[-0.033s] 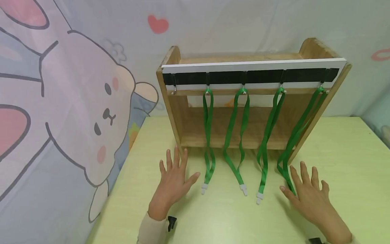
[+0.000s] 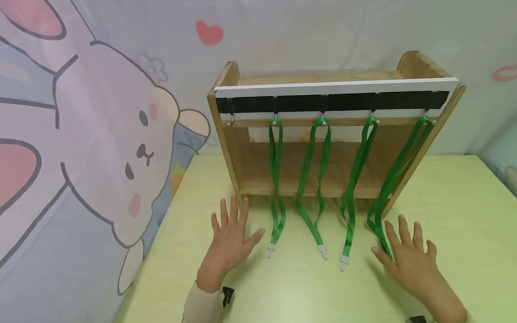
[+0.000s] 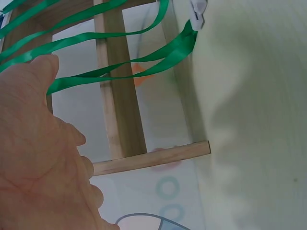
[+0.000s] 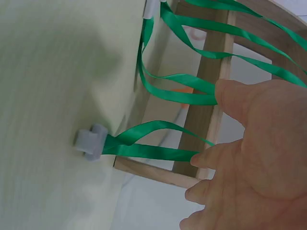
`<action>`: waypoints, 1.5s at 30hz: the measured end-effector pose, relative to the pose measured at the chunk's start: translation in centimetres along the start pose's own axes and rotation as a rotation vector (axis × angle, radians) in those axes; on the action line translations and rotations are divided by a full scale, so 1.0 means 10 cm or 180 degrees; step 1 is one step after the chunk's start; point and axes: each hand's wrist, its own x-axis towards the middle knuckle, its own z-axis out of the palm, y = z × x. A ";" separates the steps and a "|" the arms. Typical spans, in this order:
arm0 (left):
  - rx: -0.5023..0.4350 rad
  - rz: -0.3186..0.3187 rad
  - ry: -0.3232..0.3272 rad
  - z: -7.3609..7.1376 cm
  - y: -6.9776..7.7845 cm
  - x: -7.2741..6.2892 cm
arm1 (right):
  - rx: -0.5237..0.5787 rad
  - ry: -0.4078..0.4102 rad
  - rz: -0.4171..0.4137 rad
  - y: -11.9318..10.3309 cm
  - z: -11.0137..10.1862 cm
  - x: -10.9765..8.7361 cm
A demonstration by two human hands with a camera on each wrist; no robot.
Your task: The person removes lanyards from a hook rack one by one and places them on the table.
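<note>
Several green lanyards hang from metal hooks along the black strip of a small wooden rack (image 2: 307,192). My left hand (image 2: 229,240) is spread palm down, just left of the leftmost lanyard (image 2: 276,168), and holds nothing. Near the rightmost lanyard (image 2: 388,188) my right hand (image 2: 416,264) also lies spread, its fingers apart. From the head view that hand hides the lanyard's lower end. The right wrist view shows its white plastic clip (image 4: 92,142), apart from the hand. Between the hands dangle a second lanyard (image 2: 305,177) and a third lanyard (image 2: 350,197), with white clips at their ends.
The leftmost hook (image 2: 231,119) carries no lanyard. The rack stands at the back of a pale yellow-green table (image 2: 291,291), against a cloth backdrop (image 2: 323,36) printed with cartoon animals. Small black buckles (image 2: 228,295) show by the wrists.
</note>
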 end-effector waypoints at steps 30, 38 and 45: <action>-0.0685 -0.0140 0.0419 -0.53 -0.21 0.29 | 0.0784 0.1251 -0.0553 -0.25 -0.89 0.36; -0.0979 -0.0077 0.0604 -0.68 -0.22 0.46 | 0.1008 0.1696 -0.0528 -0.33 -0.99 0.45; -0.1039 -0.0036 0.0761 -0.72 -0.23 0.52 | 0.1191 0.2041 -0.0618 -0.41 -1.03 0.60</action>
